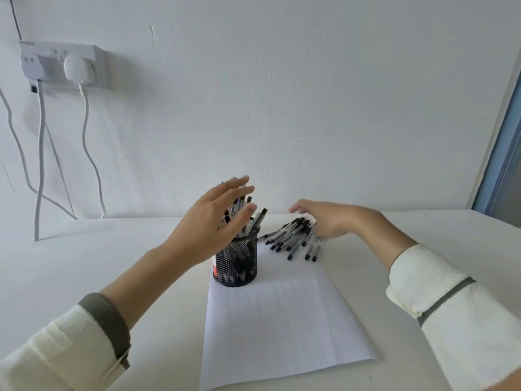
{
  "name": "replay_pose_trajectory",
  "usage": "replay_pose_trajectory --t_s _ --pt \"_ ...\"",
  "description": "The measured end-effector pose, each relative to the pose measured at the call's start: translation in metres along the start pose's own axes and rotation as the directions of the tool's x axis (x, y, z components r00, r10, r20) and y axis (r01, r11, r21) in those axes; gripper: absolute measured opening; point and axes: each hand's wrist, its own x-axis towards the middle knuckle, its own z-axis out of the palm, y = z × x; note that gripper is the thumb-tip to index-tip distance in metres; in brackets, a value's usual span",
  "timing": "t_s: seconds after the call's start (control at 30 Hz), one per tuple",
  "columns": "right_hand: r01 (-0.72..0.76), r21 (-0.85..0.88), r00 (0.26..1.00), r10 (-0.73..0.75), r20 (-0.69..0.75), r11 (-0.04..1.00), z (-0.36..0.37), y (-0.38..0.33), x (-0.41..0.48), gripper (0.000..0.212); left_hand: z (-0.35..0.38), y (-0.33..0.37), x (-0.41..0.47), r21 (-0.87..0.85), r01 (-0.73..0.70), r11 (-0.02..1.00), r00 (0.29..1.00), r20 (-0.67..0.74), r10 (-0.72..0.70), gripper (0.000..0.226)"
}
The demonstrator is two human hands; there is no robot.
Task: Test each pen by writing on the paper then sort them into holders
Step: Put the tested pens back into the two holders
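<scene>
A black mesh pen holder (235,263) stands on the far left corner of a white sheet of paper (282,320). Several pens stick out of its top. My left hand (217,218) hovers in front of those pens with straight, spread fingers and holds nothing. A pile of clear pens with black caps (290,238) lies on the table beyond the paper's far edge. My right hand (324,218) is over the right end of that pile, palm down with loose fingers, touching the pens; no grip shows.
The white table (84,263) meets a white wall. A wall socket (62,64) with a plug and hanging white cables (41,153) is at the far left. A blue-grey frame (504,153) runs down the right edge.
</scene>
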Motion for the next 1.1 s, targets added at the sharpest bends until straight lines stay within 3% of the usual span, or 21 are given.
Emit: replay_pose_trajectory --t_s 0.1,0.2,0.27,0.37,0.47,0.67,0.9,1.03,1.1 --pt "0.000 -0.360 0.997 0.026 0.067 0.933 0.028 0.017 -0.001 0.098 0.003 -0.006 -0.014 -0.127 0.010 0.992 0.994 -0.105 -0.024 0.059" --pt "0.101 -0.585 0.995 -0.092 0.046 0.805 0.037 0.022 0.008 0.108 0.012 -0.007 -0.027 -0.323 0.152 0.934 0.973 -0.115 -0.199 0.076" --pt "0.124 -0.541 0.992 -0.087 0.092 0.832 0.033 0.019 0.017 0.110 0.018 -0.008 -0.032 -0.432 0.232 0.872 0.957 -0.059 -0.285 0.084" --pt "0.103 -0.453 0.988 -0.037 0.152 0.886 0.030 0.008 0.030 0.106 0.023 -0.008 -0.038 -0.475 0.245 0.845 0.954 -0.039 -0.298 0.086" --pt "0.150 -0.486 0.987 -0.102 0.125 0.861 0.031 0.004 0.038 0.090 0.025 -0.007 -0.039 -0.491 0.234 0.839 0.954 -0.050 -0.295 0.083" --pt "0.204 -0.477 0.974 -0.228 0.009 0.855 0.033 0.019 0.030 0.042 0.024 -0.004 -0.037 -0.561 0.310 0.768 0.924 -0.012 -0.382 0.092" --pt "0.241 -0.447 0.886 -0.383 -0.260 0.861 0.052 0.044 0.020 0.039 0.018 0.001 -0.023 -0.598 0.420 0.682 0.848 -0.007 -0.529 0.104" --pt "0.241 -0.245 0.899 -0.311 -0.308 0.939 0.059 0.046 0.009 0.017 0.014 0.006 -0.020 -0.569 0.494 0.657 0.831 0.087 -0.549 0.108" --pt "0.218 -0.218 0.886 -0.286 -0.364 0.952 0.063 0.047 0.005 0.017 0.012 0.010 -0.018 -0.496 0.500 0.710 0.841 0.083 -0.534 0.109"
